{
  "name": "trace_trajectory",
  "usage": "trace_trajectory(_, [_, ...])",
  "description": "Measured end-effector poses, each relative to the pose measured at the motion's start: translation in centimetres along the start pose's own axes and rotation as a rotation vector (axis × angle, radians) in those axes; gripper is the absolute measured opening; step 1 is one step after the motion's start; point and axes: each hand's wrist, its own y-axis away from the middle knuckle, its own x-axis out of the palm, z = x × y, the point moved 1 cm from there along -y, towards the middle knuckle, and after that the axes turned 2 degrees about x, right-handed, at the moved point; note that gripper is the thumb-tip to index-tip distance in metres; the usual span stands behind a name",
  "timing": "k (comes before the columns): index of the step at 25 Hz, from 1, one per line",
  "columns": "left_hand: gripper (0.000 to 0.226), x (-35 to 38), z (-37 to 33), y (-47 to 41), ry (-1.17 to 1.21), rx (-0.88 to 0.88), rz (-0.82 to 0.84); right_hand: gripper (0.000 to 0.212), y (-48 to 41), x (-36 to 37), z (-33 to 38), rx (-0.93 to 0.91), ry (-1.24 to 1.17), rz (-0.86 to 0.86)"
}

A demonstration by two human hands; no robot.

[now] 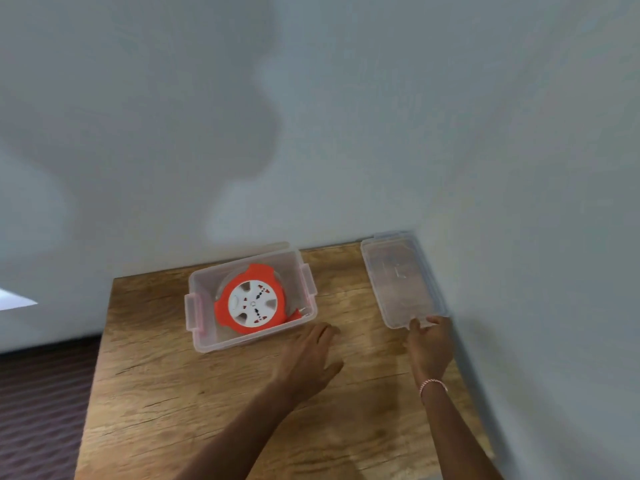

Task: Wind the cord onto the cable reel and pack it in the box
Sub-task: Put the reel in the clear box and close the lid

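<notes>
The pale wall (346, 116) closes off two sides: it runs along the back of the wooden table (173, 393) and again down its right edge, so the tabletop sits in a corner. The left edge is open, with dark patterned floor (41, 393) below it.

The clear plastic box (207, 289) stands toward the back, lidless, with its far side near the rear wall and its latches hanging at both ends. Bare wood lies in front of it and between it and the lid (401, 285), which lies flat along the right-hand wall, well apart from the box.

The orange and white cable reel (252, 303) lies flat inside the box. The picture is soft, and the cord looks wound in under the flange, though I cannot be sure.

The left hand (308, 358) is spread flat with straight fingers, just beside the box's near right corner, holding nothing. The right hand (431, 344), a thin bracelet (433, 384) at its wrist, pinches the lid's near edge.
</notes>
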Motion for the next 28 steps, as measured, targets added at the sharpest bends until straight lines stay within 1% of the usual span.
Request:
trace_trajectory(2, [0.089, 2.3, -1.0, -2.0, -0.099, -0.001, 0.171, 0.051, -3.6, 0.2, -3.9, 0.099, 0.036, 0.008])
trace_trajectory(3, [0.097, 3.4, -1.3, -2.8, -0.166, 0.005, 0.227, 0.055, -4.3, -0.3, -4.1, 0.142, 0.02, 0.016])
trace_trajectory(4, [0.101, 4.5, -1.4, -3.3, -0.229, 0.003, 0.258, 0.053, -4.2, -0.9, -3.1, 0.169, 0.009, 0.028])
trace_trajectory(6, [0.102, 6.2, -1.3, -3.9, -0.329, -0.019, 0.284, 0.037, -4.2, -1.7, -1.4, 0.178, 0.016, 0.066])
trace_trajectory(8, [0.101, 7.4, -1.0, -4.0, -0.365, -0.034, 0.296, 0.025, -4.6, -1.6, -0.9, 0.214, -0.045, 0.094])
trace_trajectory(10, [0.101, 7.7, -1.0, -3.9, -0.352, -0.037, 0.281, 0.015, -4.9, -1.4, -1.2, 0.308, -0.193, 0.092])
trace_trajectory(11, [0.102, 7.7, -1.1, -4.0, -0.338, -0.045, 0.284, 0.007, -5.0, -1.2, -1.5, 0.358, -0.317, 0.107])
trace_trajectory(12, [0.102, 7.6, -1.2, -4.1, -0.315, -0.063, 0.296, 0.01, -5.1, -1.2, -1.6, 0.399, -0.46, 0.13])
trace_trajectory(13, [0.102, 7.5, -1.3, -4.4, -0.284, -0.093, 0.319, 0.019, -5.2, -1.2, -1.7, 0.423, -0.595, 0.163])
trace_trajectory(15, [0.1, 7.0, -2.0, -5.2, -0.148, -0.173, 0.357, 0.036, -5.1, -1.4, -2.0, 0.42, -0.707, 0.231])
trace_trajectory(16, [0.095, 6.3, -2.7, -5.7, -0.016, -0.216, 0.335, 0.04, -4.8, -1.7, -2.0, 0.394, -0.719, 0.266])
trace_trajectory(17, [0.087, 5.2, -3.8, -6.3, 0.151, -0.261, 0.275, 0.043, -4.6, -1.9, -2.0, 0.365, -0.732, 0.294])
trace_trajectory(19, [0.073, 1.9, -6.3, -7.8, 0.469, -0.343, 0.094, 0.052, -4.1, -2.5, -1.8, 0.299, -0.778, 0.323])
trace_trajectory(21, [0.071, -2.6, -8.5, -9.1, 0.682, -0.422, -0.044, 0.06, -3.7, -3.2, -1.2, 0.19, -0.794, 0.315])
trace_trajectory(22, [0.072, -5.0, -9.2, -9.5, 0.814, -0.433, -0.112, 0.059, -3.6, -3.5, -0.7, 0.117, -0.773, 0.296])
trace_trajectory(23, [0.075, -7.5, -9.5, -9.6, 0.959, -0.432, -0.189, 0.052, -3.3, -3.9, 0.0, 0.037, -0.737, 0.265])
trace_trajectory(25, [0.083, -12.1, -8.8, -9.0, 1.194, -0.438, -0.28, 0.032, -2.6, -4.8, 1.9, -0.134, -0.607, 0.179])
trace_trajectory(27, [0.082, -16.0, -7.4, -6.9, 1.275, -0.472, -0.292, 0.027, -1.1, -5.5, 3.8, -0.333, -0.511, 0.099])
trace_trajectory(28, [0.079, -17.4, -6.6, -5.4, 1.281, -0.499, -0.297, 0.025, -0.2, -5.6, 4.6, -0.417, -0.508, 0.112])
